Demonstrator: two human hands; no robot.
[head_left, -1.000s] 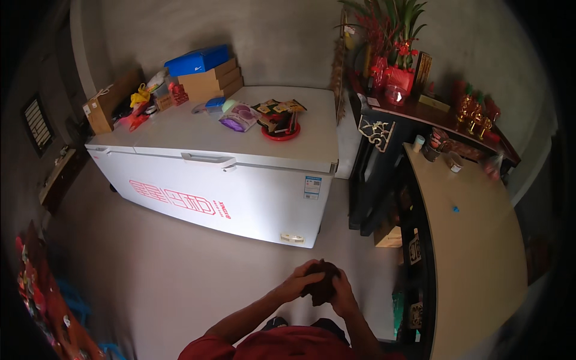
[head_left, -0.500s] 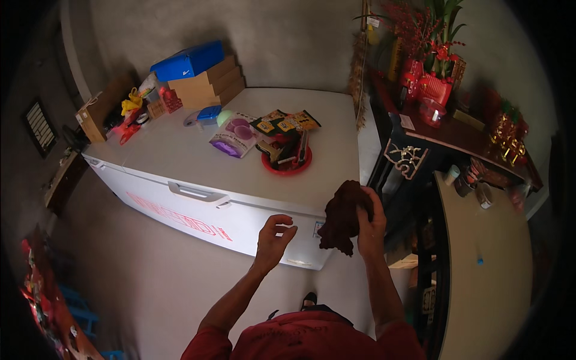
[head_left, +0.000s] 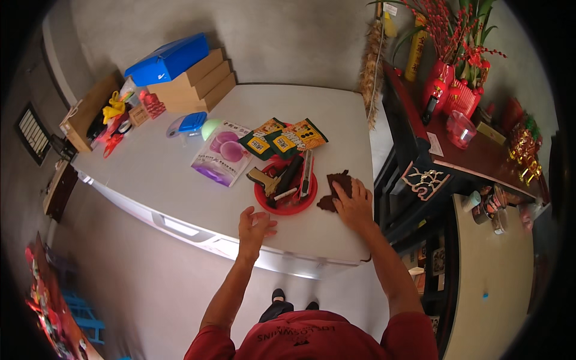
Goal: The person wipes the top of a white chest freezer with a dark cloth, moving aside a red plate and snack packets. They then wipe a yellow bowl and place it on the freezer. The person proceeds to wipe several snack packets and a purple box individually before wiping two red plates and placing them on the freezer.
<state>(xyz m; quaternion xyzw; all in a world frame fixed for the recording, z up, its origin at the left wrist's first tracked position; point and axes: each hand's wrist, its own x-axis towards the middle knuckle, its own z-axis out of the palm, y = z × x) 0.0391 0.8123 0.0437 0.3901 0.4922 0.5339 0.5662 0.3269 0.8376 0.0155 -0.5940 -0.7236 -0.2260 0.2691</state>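
Observation:
My right hand (head_left: pixel 356 207) presses a crumpled dark brown cloth (head_left: pixel 340 179) onto the top of the white chest freezer (head_left: pixel 222 204), near its right edge. To the left, my left hand (head_left: pixel 254 229) is held above the front edge, fingers apart and nothing in them. Between the hands stands a round red basket (head_left: pixel 292 210). In it lie a tan and black object (head_left: pixel 264 179), a long black piece and a grey tool (head_left: pixel 307 172) like a box cutter. Green and yellow packets (head_left: pixel 282 137) and a white and purple pouch (head_left: pixel 220 153) lie behind it.
A blue box (head_left: pixel 168 60) tops stacked cardboard boxes (head_left: pixel 204 81) at the back left. A blue-lidded container (head_left: pixel 192 122) sits before them. On the right stand a dark cabinet (head_left: pixel 453 159) with red vases (head_left: pixel 438 81) and a lower beige table (head_left: pixel 495 258).
The cloth, held up in my right hand before, now lies on the freezer top under that hand. I stand closer to the freezer, and my left hand has come over its front edge.

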